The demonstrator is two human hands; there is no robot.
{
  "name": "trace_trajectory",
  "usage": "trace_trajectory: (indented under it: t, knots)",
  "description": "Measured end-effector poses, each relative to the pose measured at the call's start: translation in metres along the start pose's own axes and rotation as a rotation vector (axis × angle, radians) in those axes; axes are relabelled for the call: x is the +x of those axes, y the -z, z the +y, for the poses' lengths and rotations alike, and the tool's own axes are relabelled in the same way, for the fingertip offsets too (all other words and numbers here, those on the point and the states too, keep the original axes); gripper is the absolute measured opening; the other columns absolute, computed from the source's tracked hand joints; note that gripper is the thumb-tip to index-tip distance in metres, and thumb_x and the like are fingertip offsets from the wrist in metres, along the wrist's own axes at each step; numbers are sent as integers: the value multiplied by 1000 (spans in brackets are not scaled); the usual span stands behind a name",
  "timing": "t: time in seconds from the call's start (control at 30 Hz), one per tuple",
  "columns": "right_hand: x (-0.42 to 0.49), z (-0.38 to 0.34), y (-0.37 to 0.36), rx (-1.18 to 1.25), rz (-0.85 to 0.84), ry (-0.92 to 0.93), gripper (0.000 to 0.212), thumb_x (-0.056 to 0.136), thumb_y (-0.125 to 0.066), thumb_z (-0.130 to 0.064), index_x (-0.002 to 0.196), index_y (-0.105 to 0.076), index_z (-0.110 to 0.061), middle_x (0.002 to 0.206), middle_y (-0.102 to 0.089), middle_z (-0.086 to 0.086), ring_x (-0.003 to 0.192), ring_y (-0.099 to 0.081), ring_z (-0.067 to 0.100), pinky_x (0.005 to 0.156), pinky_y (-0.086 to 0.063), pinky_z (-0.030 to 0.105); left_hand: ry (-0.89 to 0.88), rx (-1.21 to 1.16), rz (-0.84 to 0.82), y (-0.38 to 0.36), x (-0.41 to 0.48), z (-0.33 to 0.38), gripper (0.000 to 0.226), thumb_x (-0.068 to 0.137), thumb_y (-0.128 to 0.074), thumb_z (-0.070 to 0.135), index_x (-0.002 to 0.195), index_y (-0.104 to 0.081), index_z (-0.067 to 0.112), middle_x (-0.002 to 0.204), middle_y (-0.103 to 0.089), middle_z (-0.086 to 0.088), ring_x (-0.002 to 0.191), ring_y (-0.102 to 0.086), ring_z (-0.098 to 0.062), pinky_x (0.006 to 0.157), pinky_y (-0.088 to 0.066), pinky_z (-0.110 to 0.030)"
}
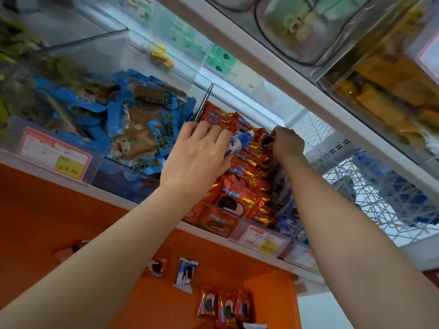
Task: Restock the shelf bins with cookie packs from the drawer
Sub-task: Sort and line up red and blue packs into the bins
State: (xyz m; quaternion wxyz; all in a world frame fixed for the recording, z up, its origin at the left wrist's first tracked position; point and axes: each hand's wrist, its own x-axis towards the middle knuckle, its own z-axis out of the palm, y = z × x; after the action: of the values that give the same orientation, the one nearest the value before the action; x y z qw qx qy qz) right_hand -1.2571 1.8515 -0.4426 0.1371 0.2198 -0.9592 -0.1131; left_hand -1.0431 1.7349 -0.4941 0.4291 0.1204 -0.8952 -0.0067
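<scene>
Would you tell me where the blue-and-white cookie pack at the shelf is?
Head view, centre: the left hand grips the blue-and-white cookie pack above the red foil cookie packs in the clear bin, beside the right hand.

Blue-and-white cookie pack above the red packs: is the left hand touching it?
Touching. The head view shows the left hand curled round the blue-and-white cookie pack, gripping one end of it above the red cookie packs in the bin.
</scene>
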Motion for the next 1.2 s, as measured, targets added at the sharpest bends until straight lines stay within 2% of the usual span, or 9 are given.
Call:
trace_trajectory:
  t: [0.33,0.43,0.57,0.67,0.87,0.97,1.03,1.13,1.2]
  knots:
    - [6,2,-11,-6,40,26,26,92,-59,-15,116,-55,-6,119,-50,15,103,-57,34,74,-39,32,23,54,0,-4,-2,1,30,93,-47,36,102,-61,11,88,-62,-5,83,-55,-26,79,-31,-36]
    - [2,0,-11,38,31,22,29,92,-59,-17,118,-52,-5,121,-50,16,106,-56,35,81,-43,37,23,61,-7,-4,-2,1,30,93,-46,37,102,-61,12,88,-62,-4,84,-55,-26,79,-31,-36]
    - [-13,-7,-8,63,0,22,27,95,-49,-13,121,-48,-6,124,-50,15,110,-54,35,83,-42,39,13,45,-4,-3,-1,1,30,93,-47,37,102,-61,12,89,-62,-4,84,-56,-26,79,-31,-36]
    - [-33,-12,0,37,-3,72,36,96,-40,-6,132,-43,-7,132,-46,14,116,-51,34,89,-41,40,16,48,-36,-2,-2,1,31,93,-42,36,102,-60,13,90,-63,-4,85,-55,-25,79,-32,-36]
    - [-84,-1,16,107,45,169,49,92,-45,0,139,-40,-14,141,-40,8,125,-45,32,93,-43,42,6,-19,-63,5,2,1,29,89,-52,37,97,-62,12,84,-64,-4,80,-57,-26,74,-28,-34]
    - [-111,1,24,313,101,204,44,93,-46,-3,135,-46,-14,138,-45,8,131,-40,32,106,-39,45,26,-113,-64,9,2,1,28,87,-59,38,100,-64,13,86,-66,-4,82,-59,-27,75,-29,-34]
    - [-133,-2,36,516,178,238,33,96,-48,-11,129,-51,-16,131,-50,4,126,-44,24,109,-34,36,84,-234,-38,14,0,3,27,85,-64,34,102,-65,13,90,-66,-5,86,-59,-30,77,-31,-34]
    - [-164,-9,55,858,99,169,30,99,-48,-22,128,-50,-17,116,-55,-5,104,-54,7,88,-44,14,152,-378,-6,27,-5,17,28,81,-72,24,105,-64,11,95,-65,-7,89,-59,-32,78,-40,-41]
    - [-177,-11,62,1119,-75,61,34,98,-48,-32,130,-46,-19,112,-55,-9,103,-56,7,87,-48,18,103,-421,14,35,-12,32,28,82,-70,23,107,-63,13,95,-63,-5,88,-58,-30,75,-42,-40]
